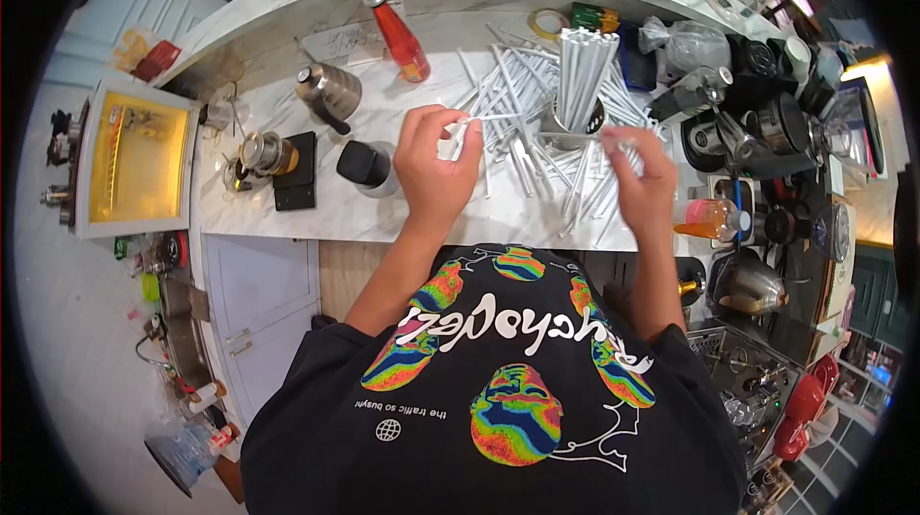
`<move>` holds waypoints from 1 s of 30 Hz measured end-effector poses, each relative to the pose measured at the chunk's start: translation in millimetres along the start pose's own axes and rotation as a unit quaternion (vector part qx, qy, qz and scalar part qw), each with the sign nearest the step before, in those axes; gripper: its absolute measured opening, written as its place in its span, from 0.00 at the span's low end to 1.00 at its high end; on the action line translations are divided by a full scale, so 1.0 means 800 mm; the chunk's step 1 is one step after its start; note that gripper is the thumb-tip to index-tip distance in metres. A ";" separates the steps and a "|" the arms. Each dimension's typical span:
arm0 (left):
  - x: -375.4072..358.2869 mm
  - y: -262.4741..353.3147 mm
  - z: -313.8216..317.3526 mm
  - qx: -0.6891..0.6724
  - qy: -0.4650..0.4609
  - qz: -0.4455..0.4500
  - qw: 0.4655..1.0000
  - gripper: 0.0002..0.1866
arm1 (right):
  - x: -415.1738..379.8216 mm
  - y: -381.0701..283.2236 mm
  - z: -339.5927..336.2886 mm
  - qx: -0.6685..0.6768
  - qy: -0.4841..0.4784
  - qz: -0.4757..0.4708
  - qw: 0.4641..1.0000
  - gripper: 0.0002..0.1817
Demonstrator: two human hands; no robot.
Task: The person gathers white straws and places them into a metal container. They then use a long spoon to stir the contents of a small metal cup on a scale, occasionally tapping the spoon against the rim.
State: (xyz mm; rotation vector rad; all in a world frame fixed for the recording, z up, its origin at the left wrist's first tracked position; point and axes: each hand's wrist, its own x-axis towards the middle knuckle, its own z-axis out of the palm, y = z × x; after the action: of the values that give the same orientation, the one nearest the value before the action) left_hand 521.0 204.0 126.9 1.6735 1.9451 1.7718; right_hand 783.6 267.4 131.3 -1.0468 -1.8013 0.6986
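My left hand (439,165) pinches a white straw (494,116) between thumb and fingers, above the counter and left of the straw holder. My right hand (642,175) hovers at the holder's lower right, over loose straws. Its thumb and fingertips are bent toward each other and blurred, so whether anything is between them cannot be made out. A bundle of white straws (586,74) stands upright in the dark holder (596,119). Around it lies a wide, messy pile of white straws (522,156), pointing many ways on the marble counter (268,220).
Left of the pile are a red sauce bottle (397,36), a steel kettle (329,91), a black-capped container (364,165) and a black scale (296,175). To the right stand an orange drink bottle (711,219) and dark appliances. A roll of tape (548,24) lies behind.
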 end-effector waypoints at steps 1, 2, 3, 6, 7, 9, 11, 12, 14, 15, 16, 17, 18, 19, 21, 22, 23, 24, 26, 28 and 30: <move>0.007 0.005 0.002 -0.006 0.003 0.015 1.000 0.09 | 0.016 -0.013 -0.015 -0.001 0.029 -0.005 1.000 0.08; 0.013 0.011 0.004 -0.012 0.007 0.028 1.000 0.10 | 0.031 -0.016 -0.026 0.006 0.060 -0.013 0.998 0.06; 0.019 0.017 0.007 -0.016 0.011 0.041 0.999 0.10 | 0.045 -0.014 -0.034 0.013 0.088 -0.021 0.996 0.06; 0.035 0.033 0.024 -0.044 0.014 0.074 0.996 0.11 | 0.077 -0.006 -0.045 0.009 0.117 -0.019 0.993 0.07; 0.041 0.037 0.031 -0.057 0.018 0.085 0.995 0.11 | 0.083 -0.004 -0.047 -0.001 0.106 -0.014 0.994 0.07; 0.050 0.047 0.042 -0.059 0.011 0.083 0.995 0.11 | 0.094 0.000 -0.046 -0.016 0.083 -0.002 0.996 0.09; 0.059 0.055 0.055 -0.058 0.000 0.079 0.995 0.10 | 0.100 0.016 -0.043 -0.021 0.059 -0.007 0.998 0.11; 0.061 0.053 0.064 -0.066 0.004 0.079 0.995 0.11 | 0.103 0.022 -0.041 -0.024 0.047 -0.012 0.999 0.12; 0.067 0.054 0.083 -0.067 -0.005 0.070 0.995 0.11 | 0.106 0.031 -0.037 -0.018 0.032 -0.007 0.999 0.13; 0.068 0.055 0.092 -0.067 -0.010 0.065 0.996 0.11 | 0.108 0.040 -0.035 -0.017 0.024 0.000 1.000 0.13; 0.068 0.053 0.103 -0.075 -0.021 0.048 0.996 0.11 | 0.109 0.051 -0.032 -0.017 0.015 0.007 1.000 0.14; 0.067 0.051 0.115 -0.083 -0.032 0.031 0.996 0.10 | 0.110 0.061 -0.029 -0.016 0.007 0.013 1.000 0.14; 0.066 0.050 0.124 -0.091 -0.042 0.014 0.995 0.10 | 0.112 0.070 -0.025 -0.008 0.005 0.012 1.000 0.15; 0.066 0.050 0.130 -0.090 -0.044 0.001 0.995 0.10 | 0.113 0.076 -0.022 -0.008 -0.001 0.016 1.000 0.15; 0.068 0.052 0.142 -0.089 -0.049 -0.026 0.995 0.09 | 0.116 0.088 -0.016 -0.009 -0.011 0.027 1.000 0.16; 0.070 0.054 0.146 -0.087 -0.043 -0.016 0.995 0.09 | 0.118 0.095 -0.012 -0.012 -0.013 0.026 0.999 0.16; 0.074 0.058 0.146 -0.084 -0.036 -0.007 0.996 0.09 | 0.119 0.099 -0.011 -0.011 -0.019 0.029 0.999 0.16; 0.080 0.062 0.145 -0.081 -0.030 0.002 0.996 0.09 | 0.121 0.101 -0.010 -0.008 -0.025 0.033 0.999 0.16; 0.090 0.074 0.144 -0.069 -0.024 0.001 0.997 0.10 | 0.122 0.108 -0.007 -0.013 -0.036 0.040 0.998 0.17; 0.094 0.077 0.146 -0.071 -0.018 0.000 0.997 0.10 | 0.123 0.113 -0.004 -0.010 -0.036 0.033 0.999 0.17; 0.097 0.075 0.151 -0.090 -0.010 -0.001 0.996 0.10 | 0.123 0.119 -0.003 -0.008 -0.038 0.029 0.999 0.17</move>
State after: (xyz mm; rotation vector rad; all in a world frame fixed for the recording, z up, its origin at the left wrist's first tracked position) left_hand 602.6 328.0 173.6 1.6239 1.7181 1.8590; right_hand 798.0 399.4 98.4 -1.1004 -1.8502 0.7711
